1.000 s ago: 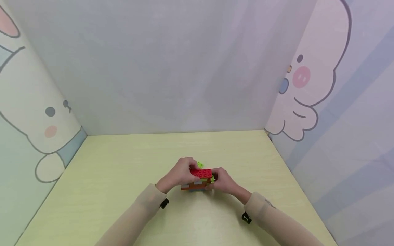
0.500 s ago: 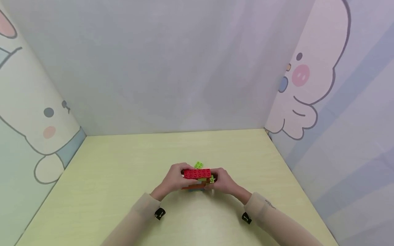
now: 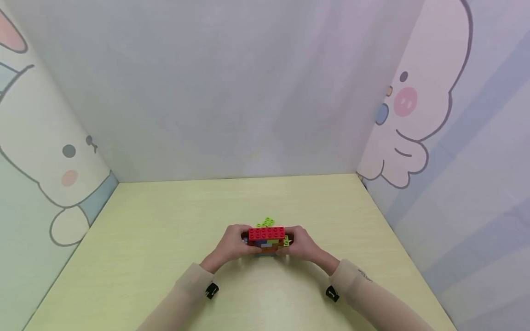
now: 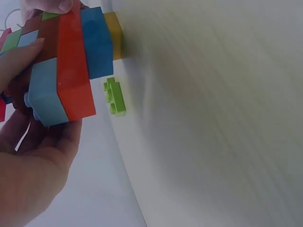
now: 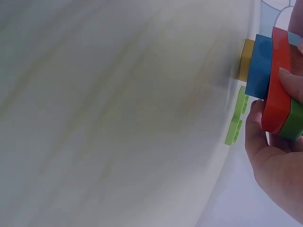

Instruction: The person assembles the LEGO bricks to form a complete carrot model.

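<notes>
A many-coloured toy brick structure (image 3: 266, 234) stands between my two hands, with a row of red studded bricks on top. My left hand (image 3: 233, 244) grips its left end, thumb across the front and fingers behind. The right hand (image 3: 302, 243) holds the opposite end in the same way. From the left wrist view, a long orange-red brick (image 4: 72, 66) runs above a blue brick (image 4: 97, 42) and a yellow brick (image 4: 114, 35) at the bottom. A light blue brick (image 4: 46, 92) is at the left end. Fingers hide parts of both ends.
Lime green bricks (image 3: 268, 222) lie on the pale yellow table (image 3: 186, 207), just behind the structure. A grey back wall (image 3: 232, 92) and printed side walls (image 3: 468, 174) surround the table.
My left hand has moved from the top left of the structure down to its left end. The red top row now shows fully. My right hand has stayed in place.
</notes>
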`<state>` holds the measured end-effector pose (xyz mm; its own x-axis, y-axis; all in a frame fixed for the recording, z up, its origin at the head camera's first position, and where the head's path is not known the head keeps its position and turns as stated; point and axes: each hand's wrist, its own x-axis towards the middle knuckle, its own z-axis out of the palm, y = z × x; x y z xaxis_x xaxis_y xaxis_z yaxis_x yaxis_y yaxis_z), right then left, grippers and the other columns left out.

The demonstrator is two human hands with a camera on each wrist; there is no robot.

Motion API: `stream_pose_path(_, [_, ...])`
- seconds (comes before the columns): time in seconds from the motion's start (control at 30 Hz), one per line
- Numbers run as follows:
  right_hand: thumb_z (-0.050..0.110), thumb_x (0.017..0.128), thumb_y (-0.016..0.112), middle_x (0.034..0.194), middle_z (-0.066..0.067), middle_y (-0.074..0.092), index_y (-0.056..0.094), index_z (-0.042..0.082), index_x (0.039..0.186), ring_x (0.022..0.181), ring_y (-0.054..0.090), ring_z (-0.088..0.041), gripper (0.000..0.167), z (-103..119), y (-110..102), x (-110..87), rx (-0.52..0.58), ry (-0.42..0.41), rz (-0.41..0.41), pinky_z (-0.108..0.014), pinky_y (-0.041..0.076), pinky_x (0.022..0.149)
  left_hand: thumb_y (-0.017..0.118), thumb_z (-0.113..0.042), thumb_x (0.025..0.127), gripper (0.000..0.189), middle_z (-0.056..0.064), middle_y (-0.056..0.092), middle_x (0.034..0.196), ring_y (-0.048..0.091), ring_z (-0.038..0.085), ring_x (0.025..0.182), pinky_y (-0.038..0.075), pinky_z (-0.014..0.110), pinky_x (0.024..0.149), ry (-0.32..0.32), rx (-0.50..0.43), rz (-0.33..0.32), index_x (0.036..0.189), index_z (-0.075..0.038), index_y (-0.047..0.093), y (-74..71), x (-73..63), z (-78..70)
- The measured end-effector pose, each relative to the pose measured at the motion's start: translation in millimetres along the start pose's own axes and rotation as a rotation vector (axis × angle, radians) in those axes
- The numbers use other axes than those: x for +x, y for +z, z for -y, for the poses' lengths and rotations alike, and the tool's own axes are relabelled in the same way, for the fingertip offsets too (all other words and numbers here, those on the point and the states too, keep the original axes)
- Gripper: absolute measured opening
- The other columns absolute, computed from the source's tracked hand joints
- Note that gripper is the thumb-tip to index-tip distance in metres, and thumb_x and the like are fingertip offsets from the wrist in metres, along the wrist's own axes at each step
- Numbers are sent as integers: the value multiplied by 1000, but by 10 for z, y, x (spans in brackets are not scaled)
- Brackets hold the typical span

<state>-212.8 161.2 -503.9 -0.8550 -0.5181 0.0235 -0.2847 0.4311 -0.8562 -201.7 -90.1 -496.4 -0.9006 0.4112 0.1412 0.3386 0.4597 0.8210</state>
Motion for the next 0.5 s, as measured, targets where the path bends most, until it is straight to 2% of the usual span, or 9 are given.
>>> stream_pose_path(0.13, [9,72,84,99,7,68,70,13,110,90,63,-12,41,-8,1,-1,10,2,1,-31,51,77,87,-20,70,34,-9,67,93,61,8,82,50,28,72,-15,52,38,101,-15,71,-42,-29,45])
stream_pose_path(0.27, [10,72,84,99,7,68,70,14,109,89,63,-12,41,-2,4,2,4,9,-2,-31,51,77,86,-20,71,31,-10,67,91,60,8,78,50,27,70,-16,93,68,98,-15,72,-99,-45,80])
stream_pose_path(0.5, [10,71,85,98,8,69,70,14,109,89,63,-12,41,-10,6,9,2,21,2,-32,50,78,86,-19,71,27,-10,65,89,58,11,76,50,27,69,-52,110,92,95,-14,73,-174,-85,142])
